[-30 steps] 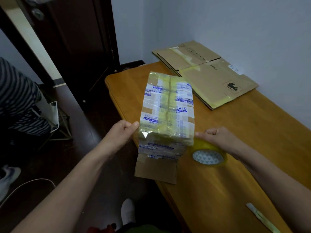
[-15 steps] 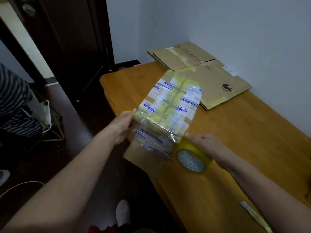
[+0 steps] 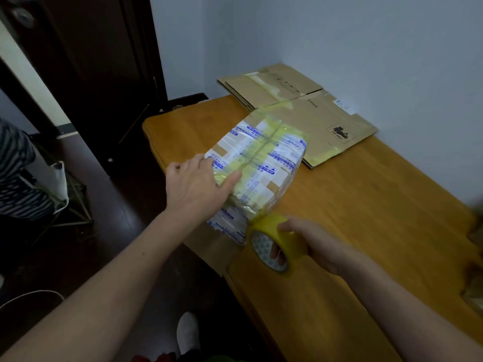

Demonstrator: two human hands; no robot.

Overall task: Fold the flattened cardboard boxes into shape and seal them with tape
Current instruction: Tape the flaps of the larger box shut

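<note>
L hand (image 3: 194, 185) flat, fingers spread on taped box (image 3: 257, 165); R hand (image 3: 311, 244) wrapped round yellow tape roll (image 3: 275, 240) w/ strip to box

Markings legible on flattened cardboard (image 3: 326, 126) at the wall.
"PICO" printed near one edge; "UN 3481" apparently within a dark square label (image 3: 339, 132); blue print on taped box (image 3: 261, 163) unreadable.

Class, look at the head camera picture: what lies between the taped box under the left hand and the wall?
The head view shows a stack of flattened cardboard boxes lying on the wooden table, between the taped box under the left hand and the wall.
</note>
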